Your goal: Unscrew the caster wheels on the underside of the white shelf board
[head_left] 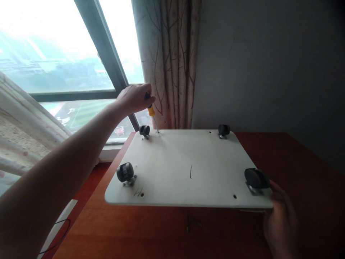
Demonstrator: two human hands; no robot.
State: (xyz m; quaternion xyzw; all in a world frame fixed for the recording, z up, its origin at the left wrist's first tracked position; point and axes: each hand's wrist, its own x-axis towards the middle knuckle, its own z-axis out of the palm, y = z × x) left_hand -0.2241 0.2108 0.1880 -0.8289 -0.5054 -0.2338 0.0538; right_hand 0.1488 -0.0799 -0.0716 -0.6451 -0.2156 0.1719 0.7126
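Left hand: the black-and-yellow screwdriver with a thin metal shaft [151, 110] is gripped by the left hand [136, 98], its fingers curled around the dark top of the handle.
Screwdriver line: the long axis is slanted slightly, running down and to the right from the fist; the tip is set on a small dark fastening spot [158, 132] by the board's far edge, just right of the far left caster. Whether a screw head is seated there cannot be told.
Nearer hand: that spot lies below the left hand; the right hand [281, 212] is well apart from it, at the diagonally opposite corner.
Right hand: the near right corner of the flat white board with rounded corners [167, 162] is clasped, with fingers laid beside the caster; how firmly it is held cannot be told, as the hand is dim and blurred.
Board: it is laid over the reddish-brown wooden table [121, 230], wheels up, its longer side apparently running left to right.
Casters: 4 black twin-wheel casters on metal plates [125, 172] are counted, 1 near each corner.
Holes: 3 dark round holes [235, 196] are seen uncovered, 2 near and 1 far right.
Pen marks: 2 are seen, 1 central stroke [191, 172] and 1 H-like scribble [138, 191].
Loose hardware: small dark metal pieces [188, 223] are seen before the near edge; their count is unclear.
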